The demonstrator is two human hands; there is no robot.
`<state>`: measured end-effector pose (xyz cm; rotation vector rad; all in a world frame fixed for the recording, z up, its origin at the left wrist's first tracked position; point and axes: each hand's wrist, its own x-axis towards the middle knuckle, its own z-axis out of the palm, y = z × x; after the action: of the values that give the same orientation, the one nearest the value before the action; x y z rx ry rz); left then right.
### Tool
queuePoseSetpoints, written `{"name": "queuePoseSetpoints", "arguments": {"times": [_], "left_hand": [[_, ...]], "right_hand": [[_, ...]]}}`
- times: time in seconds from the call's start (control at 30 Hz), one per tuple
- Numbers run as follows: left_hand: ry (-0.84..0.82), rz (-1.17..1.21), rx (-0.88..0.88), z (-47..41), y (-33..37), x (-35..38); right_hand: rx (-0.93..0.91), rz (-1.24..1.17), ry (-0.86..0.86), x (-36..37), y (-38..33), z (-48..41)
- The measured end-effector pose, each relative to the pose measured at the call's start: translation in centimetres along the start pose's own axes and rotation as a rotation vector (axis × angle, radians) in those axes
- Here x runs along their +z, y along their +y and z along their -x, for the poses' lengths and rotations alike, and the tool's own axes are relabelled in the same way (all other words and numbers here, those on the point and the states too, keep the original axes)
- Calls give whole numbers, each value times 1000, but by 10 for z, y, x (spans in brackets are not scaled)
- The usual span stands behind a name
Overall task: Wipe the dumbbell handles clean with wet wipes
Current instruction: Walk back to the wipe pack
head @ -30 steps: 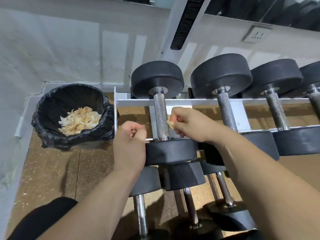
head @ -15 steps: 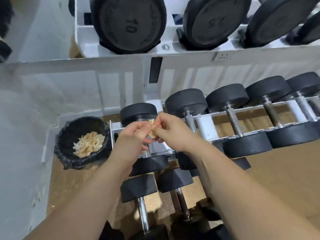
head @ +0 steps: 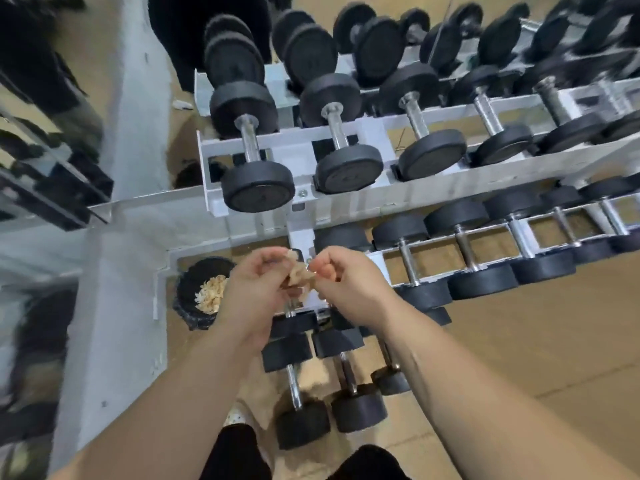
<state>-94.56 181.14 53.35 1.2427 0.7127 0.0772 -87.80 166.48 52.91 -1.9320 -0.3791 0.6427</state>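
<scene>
Both hands meet in front of the rack (head: 346, 199), at its lower tier's left end, with the wipe (head: 297, 276) between them. The left hand (head: 256, 289) has its fingers curled and pinches one side of the wipe, while the right hand (head: 346, 282) pinches the other side between thumb and fingertips. The wipe is crumpled and looks tan and soiled, and it touches no handle. The step in hand seems to be a pause between handles, either refolding the wipe to find a cleaner face or judging it spent. Dumbbells (head: 258, 188) fill the rack's upper tier with their handles (head: 250, 143) bare and facing the person. More lie on the lower tier behind the hands, and a few on the floor (head: 519, 341) in front of the rack. A bin (head: 185, 308) stands just left of the rack's foot and holds a heap of used wipes (head: 210, 294). If the wipe is spent, the next move calls for a short swing left and a release over the bin. If not, one hand must wrap the wipe round a handle and rub along its length.
</scene>
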Motion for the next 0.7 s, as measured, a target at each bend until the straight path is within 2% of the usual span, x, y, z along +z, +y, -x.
{"name": "queuePoseSetpoints", "arguments": {"times": [0.07, 0.3, 0.43, 0.53, 0.7], "left_hand": [[2, 64, 0, 25, 22, 0], [50, -139, -17, 64, 43, -30], [-49, -179, 3, 42, 55, -64], [-45, -246, 19, 10, 64, -100], [47, -297, -99, -54, 78, -186]], "right_hand": [[-1, -44, 33, -7, -24, 16], [30, -82, 68, 16, -73, 26], [98, -66, 113, 52, -90, -1], [125, -113, 35, 84, -105, -29], [221, -88, -183, 155, -135, -82]]}}
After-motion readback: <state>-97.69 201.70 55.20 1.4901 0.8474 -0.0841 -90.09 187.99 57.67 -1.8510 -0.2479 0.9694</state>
